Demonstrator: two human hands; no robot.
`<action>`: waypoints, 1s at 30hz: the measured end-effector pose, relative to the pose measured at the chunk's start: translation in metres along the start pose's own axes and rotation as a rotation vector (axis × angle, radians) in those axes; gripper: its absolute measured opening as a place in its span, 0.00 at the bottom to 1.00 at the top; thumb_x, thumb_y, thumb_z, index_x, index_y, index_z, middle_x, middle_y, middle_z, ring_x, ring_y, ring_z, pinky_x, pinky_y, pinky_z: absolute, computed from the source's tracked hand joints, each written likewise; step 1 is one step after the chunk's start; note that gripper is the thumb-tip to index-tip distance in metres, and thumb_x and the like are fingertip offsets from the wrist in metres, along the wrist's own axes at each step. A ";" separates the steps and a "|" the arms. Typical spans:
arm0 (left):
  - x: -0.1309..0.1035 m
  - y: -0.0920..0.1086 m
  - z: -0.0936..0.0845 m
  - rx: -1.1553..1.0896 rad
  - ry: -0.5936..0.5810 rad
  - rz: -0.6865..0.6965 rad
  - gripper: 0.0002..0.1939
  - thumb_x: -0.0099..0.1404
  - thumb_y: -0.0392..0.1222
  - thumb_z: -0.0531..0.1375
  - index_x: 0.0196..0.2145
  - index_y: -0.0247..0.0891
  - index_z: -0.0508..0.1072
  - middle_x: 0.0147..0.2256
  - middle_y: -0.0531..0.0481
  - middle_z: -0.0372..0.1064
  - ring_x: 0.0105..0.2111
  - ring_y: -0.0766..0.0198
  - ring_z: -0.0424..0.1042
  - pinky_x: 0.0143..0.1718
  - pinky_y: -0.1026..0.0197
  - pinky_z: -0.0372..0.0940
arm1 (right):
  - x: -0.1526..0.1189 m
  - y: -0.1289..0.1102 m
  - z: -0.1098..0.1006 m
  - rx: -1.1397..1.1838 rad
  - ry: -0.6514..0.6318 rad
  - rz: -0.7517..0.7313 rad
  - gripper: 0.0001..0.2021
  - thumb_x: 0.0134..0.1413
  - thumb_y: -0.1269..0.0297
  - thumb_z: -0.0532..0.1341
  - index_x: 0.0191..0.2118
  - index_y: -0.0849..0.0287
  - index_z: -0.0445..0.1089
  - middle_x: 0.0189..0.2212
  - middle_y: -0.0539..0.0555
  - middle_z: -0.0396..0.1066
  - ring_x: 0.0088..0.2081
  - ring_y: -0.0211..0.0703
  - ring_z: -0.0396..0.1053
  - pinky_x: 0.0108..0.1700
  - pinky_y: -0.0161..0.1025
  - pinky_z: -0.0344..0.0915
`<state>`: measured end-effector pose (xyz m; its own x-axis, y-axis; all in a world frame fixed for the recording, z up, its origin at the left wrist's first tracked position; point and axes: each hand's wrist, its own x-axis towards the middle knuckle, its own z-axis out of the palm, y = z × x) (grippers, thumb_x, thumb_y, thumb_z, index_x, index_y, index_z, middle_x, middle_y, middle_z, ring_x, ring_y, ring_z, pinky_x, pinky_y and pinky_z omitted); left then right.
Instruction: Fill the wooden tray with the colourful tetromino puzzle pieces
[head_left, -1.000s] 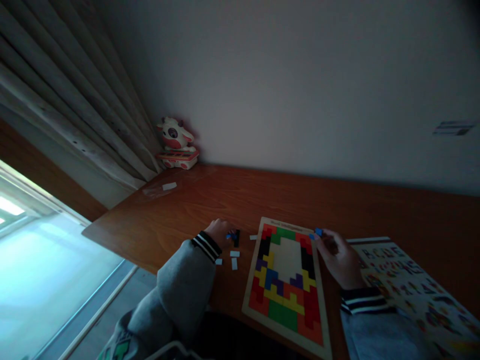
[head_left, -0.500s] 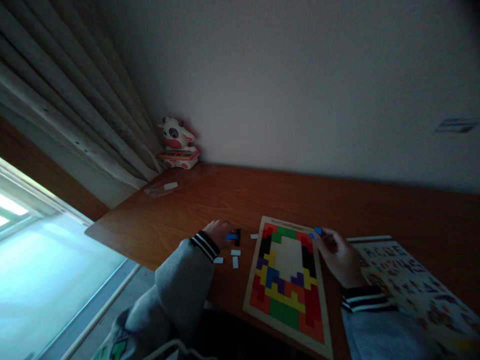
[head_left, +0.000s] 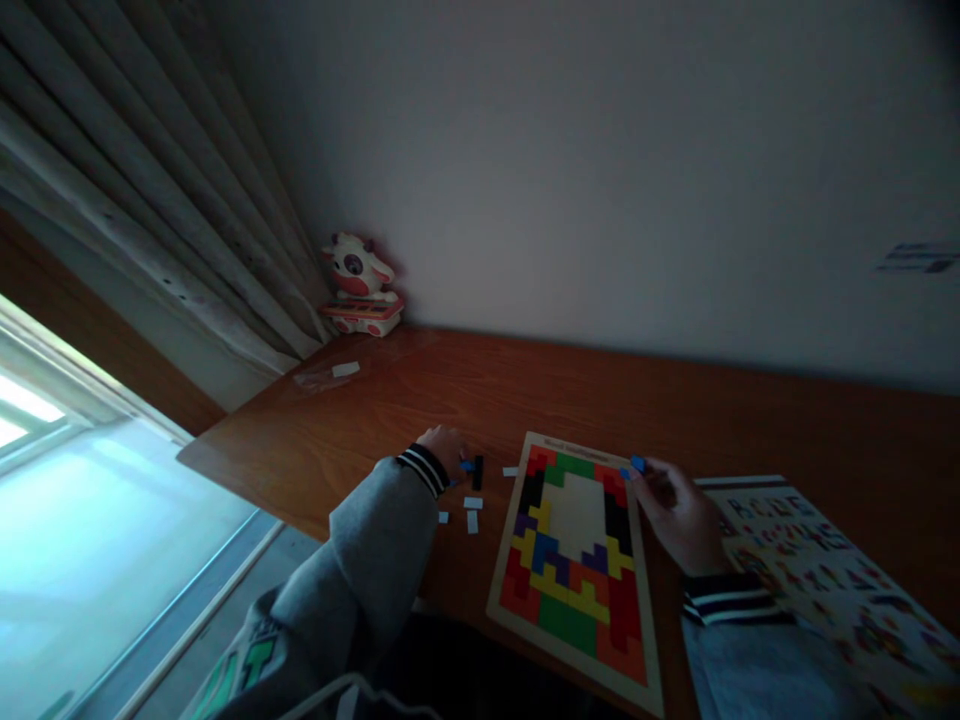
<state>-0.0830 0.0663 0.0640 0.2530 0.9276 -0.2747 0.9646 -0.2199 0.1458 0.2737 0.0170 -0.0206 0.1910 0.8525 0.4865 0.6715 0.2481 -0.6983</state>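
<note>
A wooden puzzle board (head_left: 581, 448) lies on the table, filled with coloured blocks around a bare area in its upper middle. My right hand (head_left: 679, 510) pinches a blue block (head_left: 637, 464) over the board's upper right corner. Left of the board, my left hand (head_left: 444, 450) is at a blue piece (head_left: 467, 466) beside a black block (head_left: 478, 472); its fingers are partly hidden, so its grip cannot be made out. Several small white pieces (head_left: 472, 503) lie nearby.
A printed picture sheet (head_left: 817, 570) lies right of the board, partly under my right arm. At the table's (head_left: 390, 400) back left corner stands a cow toy (head_left: 361, 285), with a white piece (head_left: 346, 369) on clear plastic before it. A curtain (head_left: 187, 200) hangs at left.
My left hand has shifted slightly right and up, now covering more of the blue piece. My right hand stays nearly in place with its blue block. The view has shifted a little.
</note>
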 end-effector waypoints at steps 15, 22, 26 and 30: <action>0.004 -0.001 0.003 0.071 0.013 0.087 0.11 0.49 0.35 0.66 0.33 0.43 0.81 0.35 0.47 0.79 0.39 0.53 0.77 0.41 0.58 0.69 | 0.000 0.004 0.001 -0.003 -0.007 0.021 0.22 0.55 0.43 0.59 0.41 0.58 0.71 0.28 0.54 0.74 0.27 0.43 0.72 0.31 0.39 0.70; -0.004 0.007 0.004 0.104 0.154 0.109 0.10 0.55 0.34 0.63 0.36 0.37 0.81 0.40 0.38 0.77 0.43 0.47 0.76 0.44 0.52 0.69 | 0.001 0.001 0.001 -0.005 -0.021 0.038 0.21 0.56 0.43 0.59 0.41 0.57 0.71 0.27 0.53 0.74 0.27 0.43 0.72 0.30 0.38 0.69; -0.004 0.015 -0.003 -0.033 0.295 0.211 0.12 0.59 0.37 0.63 0.42 0.40 0.80 0.42 0.44 0.76 0.44 0.54 0.75 0.48 0.55 0.68 | 0.000 0.003 0.003 0.009 -0.058 0.030 0.19 0.57 0.45 0.59 0.41 0.57 0.70 0.28 0.52 0.74 0.28 0.43 0.72 0.31 0.38 0.70; 0.011 0.045 0.006 -0.729 0.457 0.383 0.10 0.56 0.39 0.67 0.38 0.37 0.80 0.37 0.48 0.78 0.38 0.60 0.76 0.45 0.60 0.70 | -0.002 0.009 0.006 -0.045 -0.135 -0.042 0.17 0.61 0.49 0.58 0.45 0.57 0.69 0.30 0.53 0.75 0.30 0.43 0.73 0.32 0.39 0.70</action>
<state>-0.0365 0.0649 0.0617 0.3402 0.8938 0.2921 0.4978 -0.4347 0.7505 0.2745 0.0200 -0.0310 0.0661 0.8964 0.4382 0.7089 0.2669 -0.6528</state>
